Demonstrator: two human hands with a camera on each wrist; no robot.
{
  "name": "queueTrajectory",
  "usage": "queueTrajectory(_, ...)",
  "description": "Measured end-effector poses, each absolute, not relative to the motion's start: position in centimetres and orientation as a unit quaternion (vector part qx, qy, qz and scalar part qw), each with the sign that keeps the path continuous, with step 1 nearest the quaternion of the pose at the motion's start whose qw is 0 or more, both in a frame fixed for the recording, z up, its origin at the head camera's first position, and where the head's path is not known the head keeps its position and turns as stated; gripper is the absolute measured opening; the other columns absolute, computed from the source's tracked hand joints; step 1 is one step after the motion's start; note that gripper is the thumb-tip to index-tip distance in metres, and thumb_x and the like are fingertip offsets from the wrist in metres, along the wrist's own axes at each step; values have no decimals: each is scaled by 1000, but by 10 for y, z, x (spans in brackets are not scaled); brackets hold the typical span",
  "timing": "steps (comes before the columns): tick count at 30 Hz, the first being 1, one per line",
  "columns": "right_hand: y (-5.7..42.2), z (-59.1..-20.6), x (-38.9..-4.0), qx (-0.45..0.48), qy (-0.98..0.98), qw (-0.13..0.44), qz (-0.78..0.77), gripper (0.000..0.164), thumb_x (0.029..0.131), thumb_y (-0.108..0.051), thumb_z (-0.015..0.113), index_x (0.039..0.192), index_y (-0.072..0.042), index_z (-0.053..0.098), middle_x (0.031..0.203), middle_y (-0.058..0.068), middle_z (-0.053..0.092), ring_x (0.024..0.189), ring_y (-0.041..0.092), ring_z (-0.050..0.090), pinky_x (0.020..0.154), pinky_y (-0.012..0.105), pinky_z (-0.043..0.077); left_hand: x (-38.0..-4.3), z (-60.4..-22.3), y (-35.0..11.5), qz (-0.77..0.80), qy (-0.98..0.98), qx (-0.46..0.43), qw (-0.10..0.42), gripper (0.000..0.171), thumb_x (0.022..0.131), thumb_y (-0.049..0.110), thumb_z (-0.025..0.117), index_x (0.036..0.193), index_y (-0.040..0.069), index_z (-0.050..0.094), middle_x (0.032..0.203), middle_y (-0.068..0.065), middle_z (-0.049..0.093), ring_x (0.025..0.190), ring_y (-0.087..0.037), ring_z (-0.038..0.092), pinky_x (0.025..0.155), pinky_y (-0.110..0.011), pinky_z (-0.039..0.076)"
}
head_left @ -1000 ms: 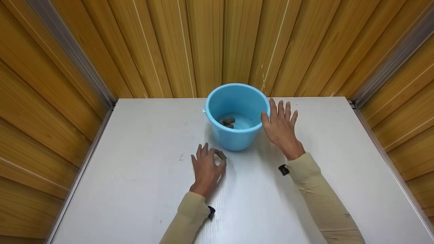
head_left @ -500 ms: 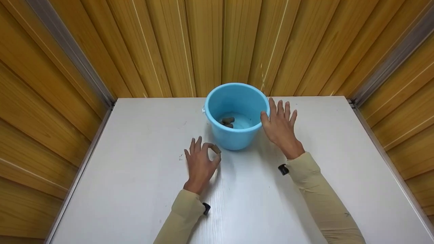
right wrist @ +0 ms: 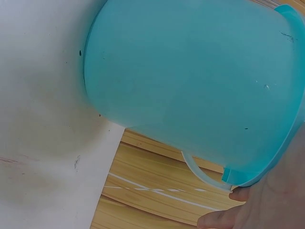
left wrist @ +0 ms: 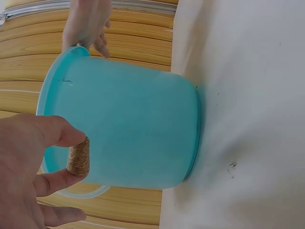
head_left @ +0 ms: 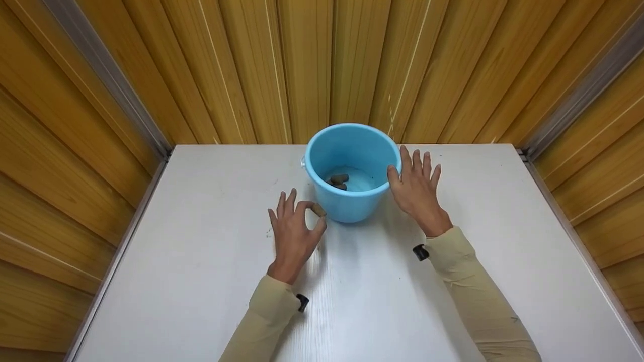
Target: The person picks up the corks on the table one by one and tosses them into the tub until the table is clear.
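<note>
A light-blue bucket (head_left: 349,207) stands upright near the back of the white table, with several brown corks (head_left: 339,179) on its floor at the left. My left hand (head_left: 293,236) pinches a single cork (left wrist: 79,156) between thumb and forefinger, its other fingers spread. That cork is at the front left of the bucket, lower than its rim and outside it. At the bucket's right side, my right hand (head_left: 416,193) rests with its thumb at the rim and its other fingers extended. In the right wrist view, its fingers (right wrist: 221,218) show beside the rim.
A pale handle (right wrist: 202,172) hangs on the bucket's far side. Wood-patterned panels (head_left: 251,70) rise behind and beside the white table (head_left: 216,241), joined by metal corner strips. Small dark marks dot the tabletop.
My left hand has moved left and away from me with the cork, up beside the bucket's front left. The right hand and the bucket have stayed in place.
</note>
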State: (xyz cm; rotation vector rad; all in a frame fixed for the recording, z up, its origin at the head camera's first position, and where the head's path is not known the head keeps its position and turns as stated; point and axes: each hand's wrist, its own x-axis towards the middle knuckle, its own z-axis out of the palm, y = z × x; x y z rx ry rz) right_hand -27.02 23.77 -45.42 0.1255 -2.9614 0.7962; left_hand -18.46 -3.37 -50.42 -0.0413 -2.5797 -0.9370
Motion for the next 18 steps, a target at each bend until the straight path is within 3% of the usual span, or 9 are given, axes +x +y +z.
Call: queueTrajectory(18,237,-453,-270,42,-964,36,259,79,109,-51,25,170,-4,6,172,34,3,158,50,-15,117,71,-18,-194,-474,-38,-337,-906,-38,254,30,91,27,82,115,10,74,158,-22,50,153,-47,34,117,-78,16)
